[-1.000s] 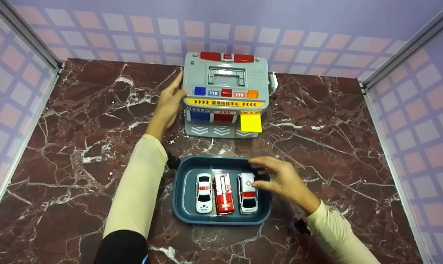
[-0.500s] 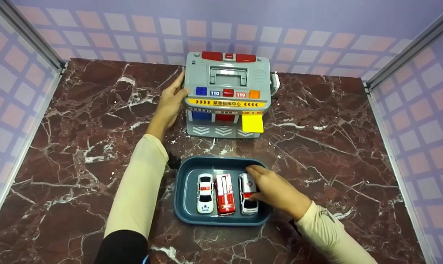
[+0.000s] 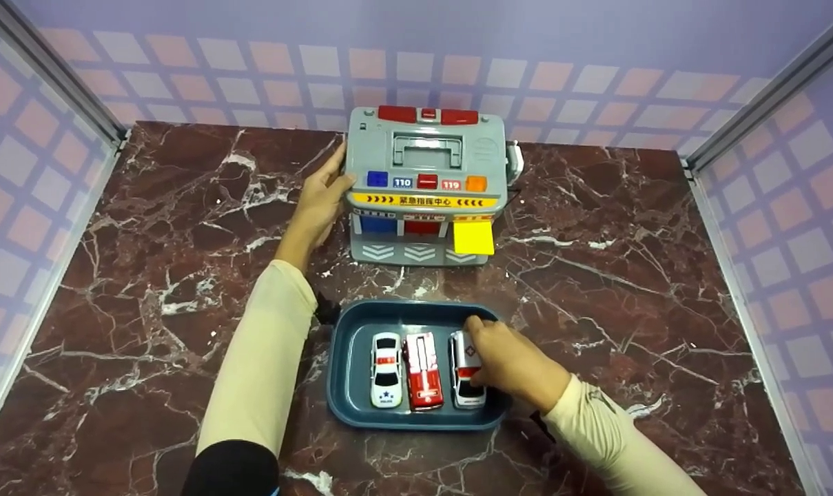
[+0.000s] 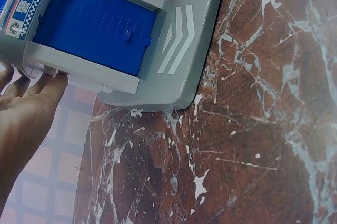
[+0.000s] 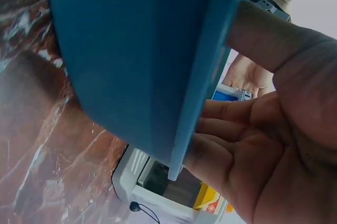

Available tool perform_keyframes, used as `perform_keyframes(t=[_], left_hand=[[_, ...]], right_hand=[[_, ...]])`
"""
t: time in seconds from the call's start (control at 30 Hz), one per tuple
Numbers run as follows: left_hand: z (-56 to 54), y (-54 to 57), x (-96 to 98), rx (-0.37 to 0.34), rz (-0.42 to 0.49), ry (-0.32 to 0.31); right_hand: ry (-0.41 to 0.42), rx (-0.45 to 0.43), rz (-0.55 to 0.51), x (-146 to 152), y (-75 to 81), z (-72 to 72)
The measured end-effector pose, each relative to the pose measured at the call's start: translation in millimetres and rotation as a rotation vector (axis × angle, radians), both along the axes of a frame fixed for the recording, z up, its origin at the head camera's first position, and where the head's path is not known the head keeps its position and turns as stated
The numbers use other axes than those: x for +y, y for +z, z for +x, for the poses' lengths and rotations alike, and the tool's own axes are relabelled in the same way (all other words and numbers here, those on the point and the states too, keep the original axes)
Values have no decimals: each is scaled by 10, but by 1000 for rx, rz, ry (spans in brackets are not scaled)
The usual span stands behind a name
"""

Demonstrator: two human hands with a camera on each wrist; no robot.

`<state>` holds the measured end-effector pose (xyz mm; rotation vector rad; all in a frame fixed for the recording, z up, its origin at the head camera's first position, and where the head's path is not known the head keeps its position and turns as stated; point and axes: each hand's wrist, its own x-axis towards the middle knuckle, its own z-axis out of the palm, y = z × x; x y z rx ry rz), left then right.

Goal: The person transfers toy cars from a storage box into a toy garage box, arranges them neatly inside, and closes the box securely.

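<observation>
Right hand on the little ambulance in the tray, left hand against the toy station.
Over there, the right hand (image 3: 516, 358) pinches the white toy ambulance (image 3: 462, 362) between thumb and fingers at the right end of the blue tray (image 3: 416, 425), beside the red-and-white fire truck (image 3: 424, 375) and, beyond that, the police car (image 3: 386, 379). The left hand (image 3: 320, 200) lies spread along the left side of the grey toy station (image 3: 423, 200), thumb at the roof's edge; the station stands behind the tray on the marbled bench (image 3: 636, 303), its yellow panel (image 3: 473, 238) jutting out.
</observation>
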<state>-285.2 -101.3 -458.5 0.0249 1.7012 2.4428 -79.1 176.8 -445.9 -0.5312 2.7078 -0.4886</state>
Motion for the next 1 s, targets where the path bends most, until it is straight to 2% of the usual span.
perform_keyframes(t=[0.2, 0.5, 0.67, 1.0], left_hand=[[8, -17, -41, 23, -36, -10], [5, -12, -14, 18, -20, 1], [6, -21, -5, 7, -40, -1], [-7, -19, -23, 23, -46, -1]], right_hand=[[0, -3, -62, 8, -10, 36], [38, 37, -119, 35, -73, 124], [14, 44, -147, 43, -92, 172], [-34, -34, -213, 43, -106, 196]])
